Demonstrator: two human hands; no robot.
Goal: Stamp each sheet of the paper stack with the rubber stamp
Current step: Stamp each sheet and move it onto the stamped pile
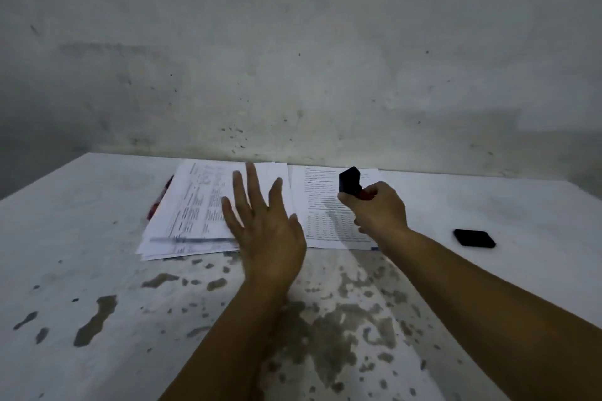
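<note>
Right hand [379, 208] grips rubber stamp [349, 181] (raised) over a sheet [329, 214].

Bare table [81, 237] left and near; black pad [474, 238] alone far right.

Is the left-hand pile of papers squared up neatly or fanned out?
Fanned out: the white printed paper pile shows several offset sheet edges at its near corner, under the open left hand.

White table [97, 270], paint worn: paper stack [195, 205] left, single sheet [325, 205] beside, black lid, possibly, [474, 238] right.
</note>
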